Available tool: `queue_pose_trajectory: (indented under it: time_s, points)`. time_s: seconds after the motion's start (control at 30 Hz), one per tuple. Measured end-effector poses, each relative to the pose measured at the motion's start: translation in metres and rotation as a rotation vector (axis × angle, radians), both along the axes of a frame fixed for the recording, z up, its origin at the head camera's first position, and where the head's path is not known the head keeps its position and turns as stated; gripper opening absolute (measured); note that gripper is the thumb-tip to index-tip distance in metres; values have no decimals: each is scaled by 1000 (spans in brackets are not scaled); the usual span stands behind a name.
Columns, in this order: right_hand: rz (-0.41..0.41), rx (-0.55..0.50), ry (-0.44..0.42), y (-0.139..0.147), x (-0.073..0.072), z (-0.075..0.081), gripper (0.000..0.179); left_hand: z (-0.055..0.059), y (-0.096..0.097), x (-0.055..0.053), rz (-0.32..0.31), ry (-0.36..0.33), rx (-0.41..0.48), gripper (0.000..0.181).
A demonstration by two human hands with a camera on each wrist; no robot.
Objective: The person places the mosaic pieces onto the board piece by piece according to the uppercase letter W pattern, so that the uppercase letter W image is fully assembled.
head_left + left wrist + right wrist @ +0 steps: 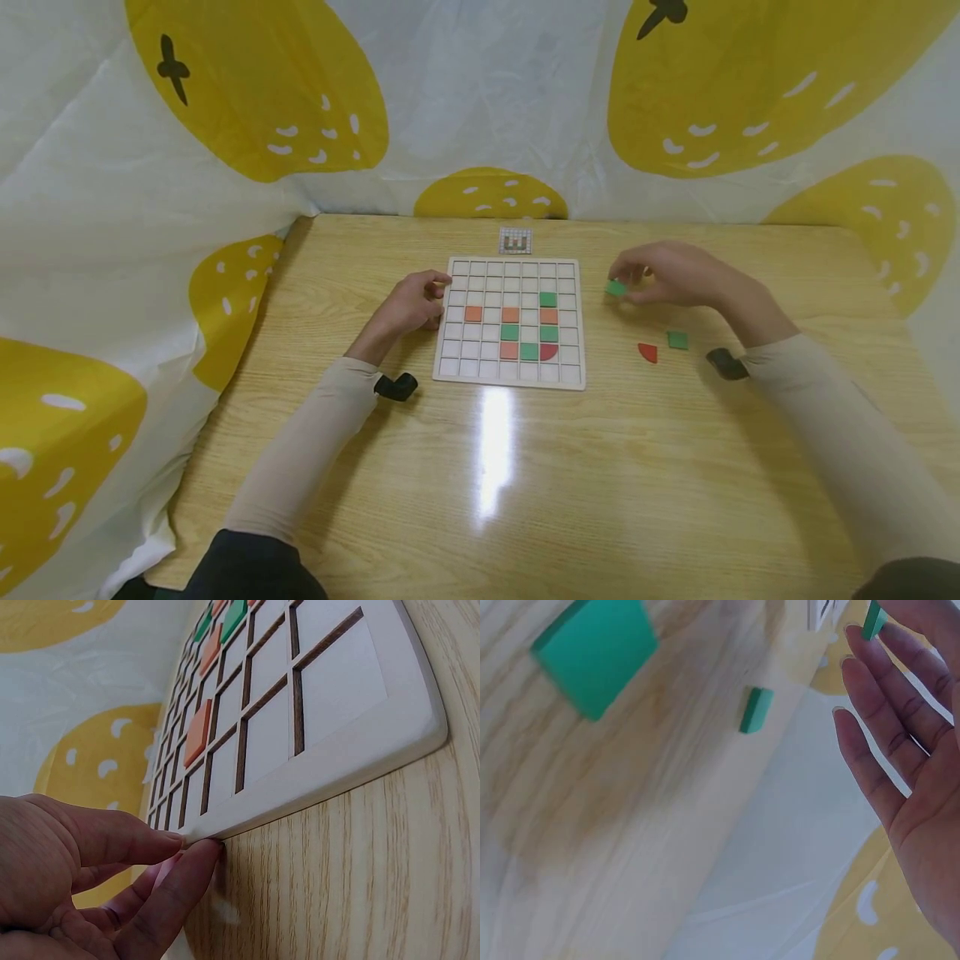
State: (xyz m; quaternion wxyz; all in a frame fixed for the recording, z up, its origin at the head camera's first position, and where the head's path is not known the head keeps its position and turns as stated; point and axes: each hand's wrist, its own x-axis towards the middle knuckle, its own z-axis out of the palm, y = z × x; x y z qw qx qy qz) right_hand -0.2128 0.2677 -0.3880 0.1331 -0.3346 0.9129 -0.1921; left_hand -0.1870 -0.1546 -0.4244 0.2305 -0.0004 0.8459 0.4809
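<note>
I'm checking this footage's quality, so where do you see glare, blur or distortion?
Head view: bright glare streaks the table below the board; right wrist view: the nearest green tile looks soft-edged; left wrist view: close perspective enlarges the board's near corner.

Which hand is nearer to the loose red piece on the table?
Right. The right hand is just beyond the red piece; the left hand is at the left edge of the board.

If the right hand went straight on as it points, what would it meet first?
Probably the grid board, ahead of the right hand and its green tile, though height is unclear; it might pass above.
</note>
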Motion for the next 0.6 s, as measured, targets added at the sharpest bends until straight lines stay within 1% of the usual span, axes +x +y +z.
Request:
queue_pose_trajectory:
  time_s: [0.23, 0.37, 0.5, 0.6]
  points:
    - [22, 6, -12, -13, -1, 7, 23, -1, 1, -1, 6, -7, -28, 55]
    - [46, 7, -22, -21, -1, 11, 24, -1, 1, -2, 4, -9, -23, 55]
    - [88, 4, -9, -32, 0, 16, 25, 0, 1, -2, 1, -4, -17, 55]
    - [98, 8, -10, -40, 0, 19, 26, 1, 1, -2, -1, -3, -13, 55]
